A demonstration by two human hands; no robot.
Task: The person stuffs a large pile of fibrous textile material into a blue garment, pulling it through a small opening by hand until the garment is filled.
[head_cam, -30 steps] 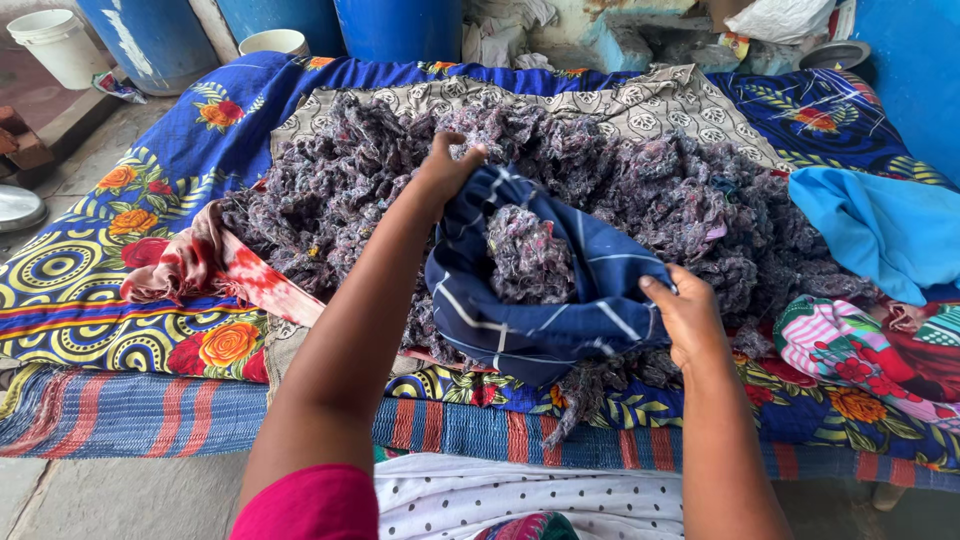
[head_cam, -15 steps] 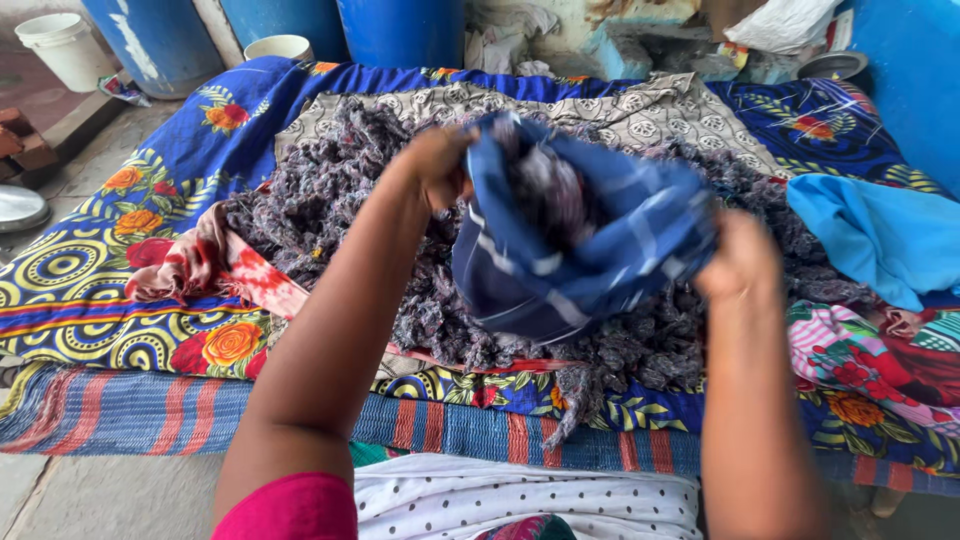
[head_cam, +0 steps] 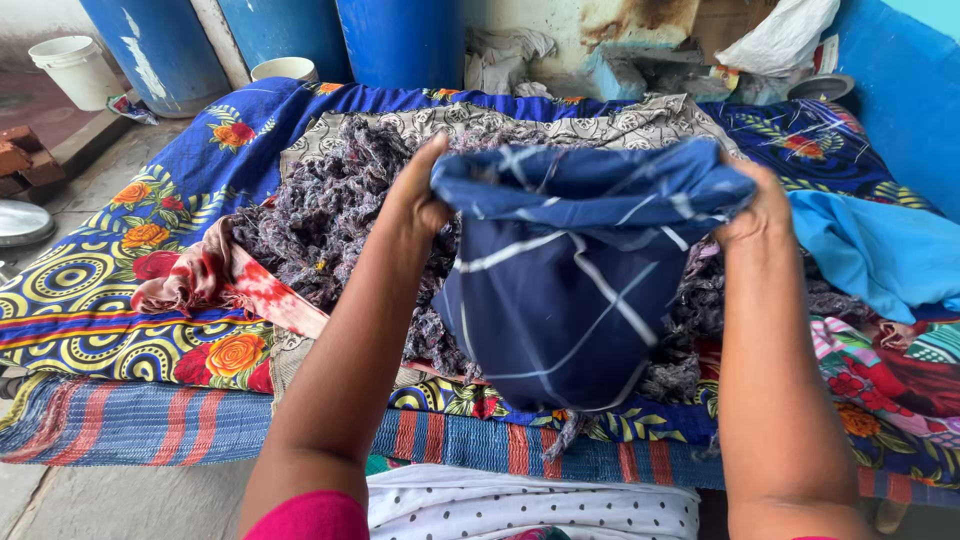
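A dark blue cloth bag with thin white check lines (head_cam: pixel 560 300) hangs bulging in front of me, held up by its rolled rim. My left hand (head_cam: pixel 418 195) grips the rim on the left side and my right hand (head_cam: pixel 757 200) grips it on the right. Behind and below the bag lies a big heap of grey-purple shredded fibre (head_cam: pixel 330 215), spread on a patterned cloth (head_cam: pixel 600 125). What is inside the bag is hidden.
Bright floral and striped quilts (head_cam: pixel 110 300) cover the low bed. A light blue cloth (head_cam: pixel 880 250) lies at right, a red-and-white cloth (head_cam: pixel 230 285) at left. Blue barrels (head_cam: pixel 400 40) and a white bucket (head_cam: pixel 75 70) stand behind; a metal plate (head_cam: pixel 20 222) lies far left.
Both hands have lifted the blue bag off the fibre heap and pulled its rim apart; it now hangs upright between them with its filling out of sight.
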